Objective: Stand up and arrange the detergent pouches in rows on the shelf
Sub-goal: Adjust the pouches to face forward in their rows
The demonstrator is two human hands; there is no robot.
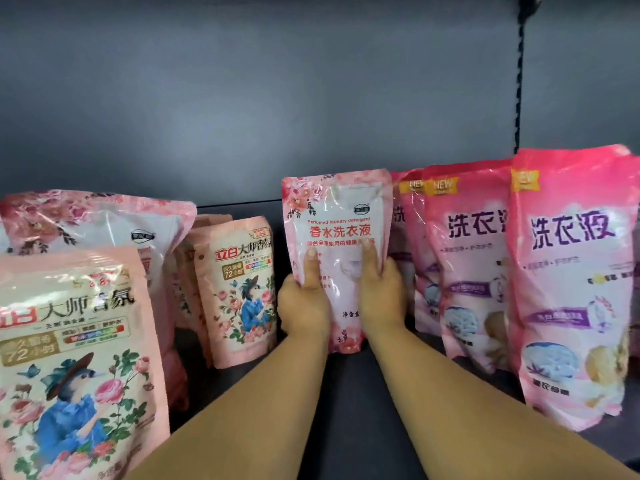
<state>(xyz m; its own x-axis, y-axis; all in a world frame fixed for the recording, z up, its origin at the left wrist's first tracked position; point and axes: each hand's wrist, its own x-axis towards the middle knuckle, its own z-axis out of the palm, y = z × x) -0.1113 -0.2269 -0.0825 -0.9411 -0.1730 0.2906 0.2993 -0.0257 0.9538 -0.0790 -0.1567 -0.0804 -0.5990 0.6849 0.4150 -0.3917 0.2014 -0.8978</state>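
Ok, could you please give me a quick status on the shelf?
Left hand and right hand both grip the rose-print pouch, upright mid-shelf. Bright pink pouches stand in a row to its right. Nothing blocking.

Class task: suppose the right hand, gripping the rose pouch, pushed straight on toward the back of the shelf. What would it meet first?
Probably nothing until the dark back panel. The right hand and rose pouch point into an open gap; the bright pink pouches sit just right, though depth is unclear.

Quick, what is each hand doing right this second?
Left hand: grips the left edge of the floral pink pouch, thumb on its front.
Right hand: grips the right edge of the same pouch, thumb on its front.
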